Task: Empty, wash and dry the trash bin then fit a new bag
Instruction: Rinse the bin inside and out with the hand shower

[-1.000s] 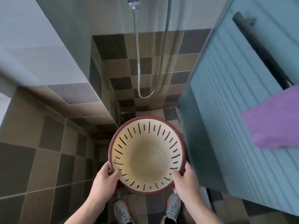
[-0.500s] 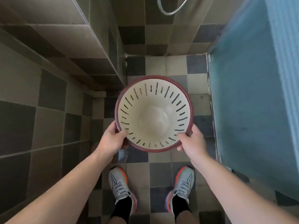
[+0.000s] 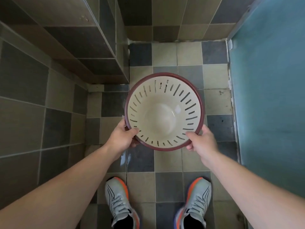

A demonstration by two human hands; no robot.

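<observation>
Checkered tiled floor [image 3: 165,53], tiled wall [image 3: 49,47], teal panel [image 3: 270,80]

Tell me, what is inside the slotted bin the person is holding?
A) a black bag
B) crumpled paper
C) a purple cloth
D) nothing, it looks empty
D: the trash bin, gripped at its near rim by the left hand and right hand, shows only its bare cream inside and bottom.

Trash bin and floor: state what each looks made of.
Trash bin: likely moulded plastic, a glossy cream inside with a dark red rim; signs are the clean moulded slots in the wall and the sheen on the bottom. The left hand and right hand grip its rim.
Floor: apparently glazed ceramic tile, square pieces in beige and dark grey with grout lines and faint reflections.
</observation>
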